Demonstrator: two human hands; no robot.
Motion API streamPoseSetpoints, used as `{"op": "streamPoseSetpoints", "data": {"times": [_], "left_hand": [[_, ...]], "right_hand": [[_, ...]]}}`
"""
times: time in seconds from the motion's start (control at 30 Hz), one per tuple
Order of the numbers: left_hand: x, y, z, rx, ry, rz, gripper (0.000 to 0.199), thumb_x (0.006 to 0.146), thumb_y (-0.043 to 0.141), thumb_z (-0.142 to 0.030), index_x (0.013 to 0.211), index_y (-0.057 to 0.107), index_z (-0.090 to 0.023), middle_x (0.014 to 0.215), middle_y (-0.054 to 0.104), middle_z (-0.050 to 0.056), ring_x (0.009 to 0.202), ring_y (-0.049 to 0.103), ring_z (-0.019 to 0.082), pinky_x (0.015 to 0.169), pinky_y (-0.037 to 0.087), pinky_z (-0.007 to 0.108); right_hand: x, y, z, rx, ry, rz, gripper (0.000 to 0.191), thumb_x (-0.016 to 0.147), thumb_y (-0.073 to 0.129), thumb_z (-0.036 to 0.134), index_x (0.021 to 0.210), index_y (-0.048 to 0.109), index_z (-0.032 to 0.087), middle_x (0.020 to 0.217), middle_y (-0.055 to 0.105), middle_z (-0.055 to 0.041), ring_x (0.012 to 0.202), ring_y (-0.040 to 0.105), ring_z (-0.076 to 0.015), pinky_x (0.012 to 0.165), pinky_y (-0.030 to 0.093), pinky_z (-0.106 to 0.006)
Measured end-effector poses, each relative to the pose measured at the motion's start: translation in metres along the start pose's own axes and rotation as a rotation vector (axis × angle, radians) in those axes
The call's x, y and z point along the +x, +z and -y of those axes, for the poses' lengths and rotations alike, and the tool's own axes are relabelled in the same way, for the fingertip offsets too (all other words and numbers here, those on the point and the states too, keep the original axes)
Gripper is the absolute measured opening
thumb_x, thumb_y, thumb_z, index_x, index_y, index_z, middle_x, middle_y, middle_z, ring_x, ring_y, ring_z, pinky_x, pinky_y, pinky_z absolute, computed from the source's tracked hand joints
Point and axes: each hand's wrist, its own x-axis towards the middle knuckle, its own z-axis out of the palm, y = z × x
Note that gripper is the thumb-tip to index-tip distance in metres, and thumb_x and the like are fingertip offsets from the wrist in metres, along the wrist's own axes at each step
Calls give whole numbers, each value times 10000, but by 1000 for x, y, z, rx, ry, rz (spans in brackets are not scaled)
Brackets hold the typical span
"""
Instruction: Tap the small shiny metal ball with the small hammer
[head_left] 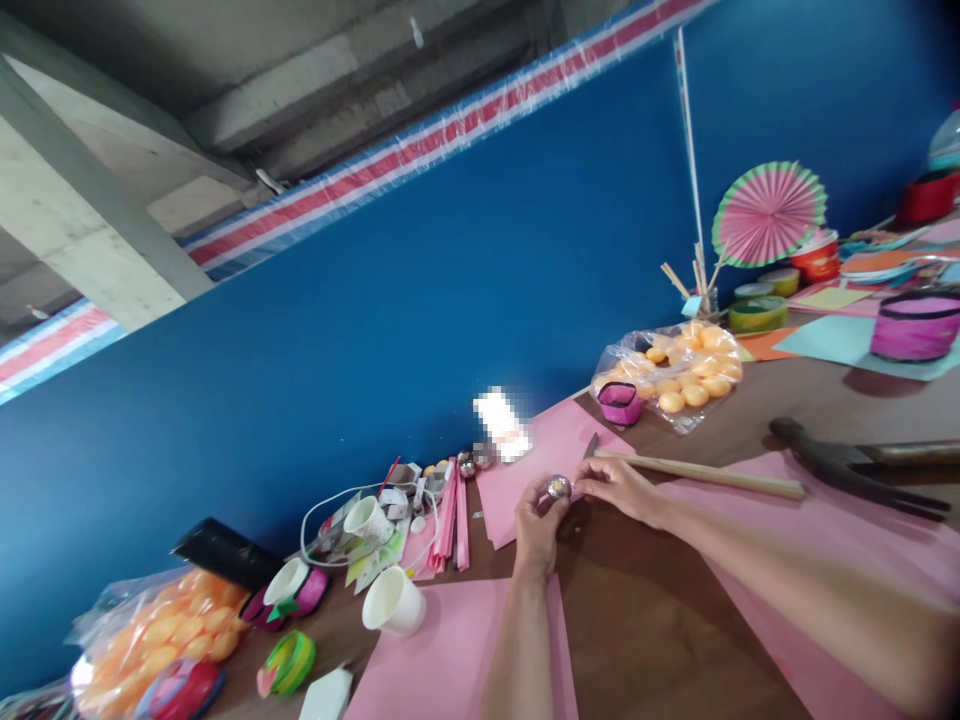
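Between the fingers of my left hand point(536, 530) is a small shiny silver ball point(559, 487) with a yellowish patch on top. My right hand point(619, 487) is just right of the ball, thumb and fingertips pinched together and pointing at it. Whatever they pinch is too small to make out. Beneath both hands lies the brown tabletop point(637, 590), with a pink paper sheet point(517, 490) behind them. A wooden stick point(720, 478) lies beyond my right wrist, a dark pointed piece point(592, 445) near its left end.
A claw hammer point(832, 465) lies at right. Bags of orange balls stand at the back point(694, 375) and front left point(176, 630). A white paper cup point(394, 602) stands on pink paper. Pink strips point(452, 520) and a cable point(306, 525) lie left. The blue partition point(420, 330) rises behind.
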Motion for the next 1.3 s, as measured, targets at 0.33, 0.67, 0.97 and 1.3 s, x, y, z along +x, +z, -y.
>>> {"op": "streamPoseSetpoints", "data": {"times": [0.33,0.67,0.97,1.3], "left_hand": [[-5,8,-7,-1,23,3,488,564,713,-184,1036,591,-157,917,670,86,864,612,209,795,460,349],[-4,5,-2,30,14,70,460,600,697,-189,1040,569,-155,924,670,93,887,613,222,825,452,376],[-4,6,-3,43,41,65,450,596,697,-177,1029,580,-148,931,669,97,877,615,223,818,458,370],[-3,5,0,70,75,72,438,614,676,-148,1038,564,-142,928,668,77,870,617,197,809,470,346]], "right_hand": [[-1,0,2,-11,-22,0,250,753,525,401,757,588,159,858,609,-34,784,538,-169,719,409,-277],[1,3,-4,43,3,25,240,734,560,383,717,601,147,965,596,-50,824,551,-169,762,402,-284],[0,2,-2,62,-43,45,267,741,546,405,711,598,146,876,606,-46,786,548,-166,728,408,-278],[0,2,-1,32,-34,63,312,753,523,451,700,591,151,811,614,-45,763,546,-164,721,414,-280]]}}
